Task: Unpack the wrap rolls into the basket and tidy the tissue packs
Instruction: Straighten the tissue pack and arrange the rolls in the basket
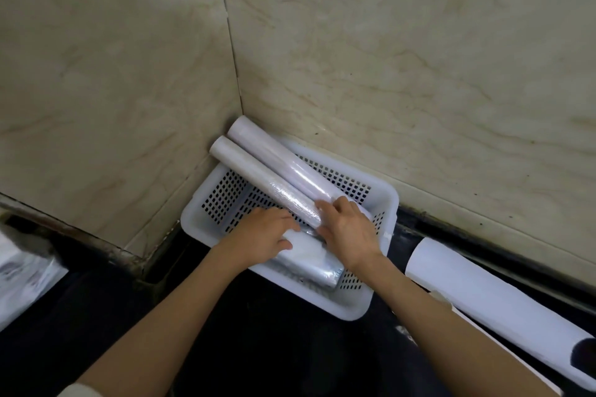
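1. Walls: two marbled beige tiled walls meet in a corner ahead of you, above a dark counter.
2. Basket: one white perforated basket, set on the counter and pushed into that corner.
3. Large white tube: one, lying on the counter to your right of the basket, apart from it.
4. Wrap rolls, long: two, side by side and touching, their far ends propped over the basket's back corner against the wall, near ends down inside the basket.
5. Wrap rolls, short: one clear-wrapped bundle lying flat in the basket's near end; you cannot tell how many rolls it contains.
6. Plastic-wrapped packs: one blurred cluster at the far left edge; the count is unclear.
7. Your right hand: fingers loosely spread, resting on the near ends of the long rolls, not closed around them.
8. Your left hand: fingers curled over the bundle's left end; whether it grips or merely presses cannot be told.
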{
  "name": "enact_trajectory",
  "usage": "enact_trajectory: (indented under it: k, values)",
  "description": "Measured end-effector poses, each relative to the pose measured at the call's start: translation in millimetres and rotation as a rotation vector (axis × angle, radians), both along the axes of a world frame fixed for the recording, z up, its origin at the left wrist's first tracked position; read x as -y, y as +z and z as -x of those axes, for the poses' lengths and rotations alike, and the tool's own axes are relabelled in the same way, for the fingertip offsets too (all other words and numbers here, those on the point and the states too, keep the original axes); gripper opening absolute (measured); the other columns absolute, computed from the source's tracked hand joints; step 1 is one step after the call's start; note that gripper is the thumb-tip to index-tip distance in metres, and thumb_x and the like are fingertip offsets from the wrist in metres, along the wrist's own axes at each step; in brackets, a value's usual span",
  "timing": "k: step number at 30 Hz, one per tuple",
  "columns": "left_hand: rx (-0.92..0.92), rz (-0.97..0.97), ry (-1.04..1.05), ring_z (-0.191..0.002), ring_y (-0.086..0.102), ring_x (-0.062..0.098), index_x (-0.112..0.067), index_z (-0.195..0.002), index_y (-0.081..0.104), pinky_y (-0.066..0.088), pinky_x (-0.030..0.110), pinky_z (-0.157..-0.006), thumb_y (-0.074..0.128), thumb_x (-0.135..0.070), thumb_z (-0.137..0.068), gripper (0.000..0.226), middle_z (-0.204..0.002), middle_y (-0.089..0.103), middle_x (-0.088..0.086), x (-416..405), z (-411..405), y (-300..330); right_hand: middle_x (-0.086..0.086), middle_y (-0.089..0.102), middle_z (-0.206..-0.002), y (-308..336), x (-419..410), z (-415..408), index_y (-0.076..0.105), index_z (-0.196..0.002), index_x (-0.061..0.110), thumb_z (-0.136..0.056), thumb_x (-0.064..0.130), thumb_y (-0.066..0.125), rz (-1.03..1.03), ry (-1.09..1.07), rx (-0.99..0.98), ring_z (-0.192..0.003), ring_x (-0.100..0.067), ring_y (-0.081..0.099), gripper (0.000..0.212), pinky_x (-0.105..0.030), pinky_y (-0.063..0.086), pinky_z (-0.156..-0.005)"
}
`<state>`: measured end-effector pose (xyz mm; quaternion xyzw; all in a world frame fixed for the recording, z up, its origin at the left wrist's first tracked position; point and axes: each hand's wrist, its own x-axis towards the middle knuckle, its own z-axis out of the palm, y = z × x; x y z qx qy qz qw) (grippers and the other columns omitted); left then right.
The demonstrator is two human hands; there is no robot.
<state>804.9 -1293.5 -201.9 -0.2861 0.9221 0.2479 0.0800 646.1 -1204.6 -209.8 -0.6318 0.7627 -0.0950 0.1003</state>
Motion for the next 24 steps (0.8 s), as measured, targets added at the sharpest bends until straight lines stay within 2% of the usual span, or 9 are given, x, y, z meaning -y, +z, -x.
enact_trajectory:
  k: [6,9,13,16,19,24]
  values:
    - [0.217,0.014,-0.048,-0.125,0.036,0.018,-0.027,-0.135,0.039,0.023,0.040,-0.107,0.060,-0.027,-0.084,0.055,-0.136,0.045,-0.002,3.7,4.9,-9.5,-0.009,0.053,-0.111,-0.7,3.2,1.7,0.051,-0.118,0.013,-0.084,0.023,0.057,-0.037,-0.139,0.049,-0.102,-0.026,0.050,0.036,-0.034,0.045,-0.074]
    - [0.206,0.035,-0.080,-0.118,0.036,0.016,-0.029,-0.129,0.044,0.022,0.040,-0.100,0.064,-0.025,-0.079,0.054,-0.126,0.048,-0.003,2.0,7.8,-12.1,-0.010,0.053,-0.110,1.7,-1.9,5.0,0.054,-0.120,0.015,-0.086,0.020,0.057,-0.022,-0.150,0.093,-0.104,-0.026,0.050,0.034,-0.038,0.050,-0.083]
    - [0.215,0.076,-0.114,-0.112,0.037,0.015,-0.028,-0.120,0.049,0.018,0.040,-0.098,0.067,-0.025,-0.075,0.048,-0.114,0.048,-0.005,2.5,8.7,-12.1,-0.011,0.053,-0.111,4.1,-6.9,6.4,0.052,-0.123,0.014,-0.089,0.014,0.053,-0.010,-0.127,0.128,-0.101,-0.027,0.052,0.034,-0.039,0.051,-0.081]
    - [0.259,0.059,-0.116,-0.110,0.038,0.015,-0.028,-0.121,0.051,0.018,0.042,-0.099,0.067,-0.027,-0.076,0.048,-0.109,0.046,-0.006,2.3,10.7,-10.4,-0.010,0.053,-0.114,5.5,-7.2,7.7,0.048,-0.126,0.014,-0.090,0.015,0.051,-0.008,-0.136,0.178,-0.103,-0.026,0.053,0.036,-0.039,0.050,-0.083]
    - [0.240,0.038,-0.104,-0.107,0.037,0.015,-0.027,-0.119,0.052,0.020,0.038,-0.095,0.067,-0.027,-0.076,0.046,-0.101,0.040,-0.008,-0.9,6.7,-7.9,-0.009,0.055,-0.112,6.7,-10.5,5.3,0.048,-0.127,0.014,-0.092,0.017,0.049,0.005,-0.122,0.196,-0.100,-0.025,0.055,0.035,-0.038,0.050,-0.082]
    - [0.205,-0.050,-0.058,-0.090,0.031,0.015,-0.025,-0.115,0.054,0.018,0.030,-0.079,0.063,-0.025,-0.081,0.035,-0.101,0.055,-0.003,-3.1,3.6,-4.7,-0.009,0.057,-0.109,5.2,-10.6,11.1,0.051,-0.124,0.014,-0.093,0.020,0.049,0.010,-0.133,0.269,-0.097,-0.024,0.058,0.032,-0.041,0.051,-0.082]
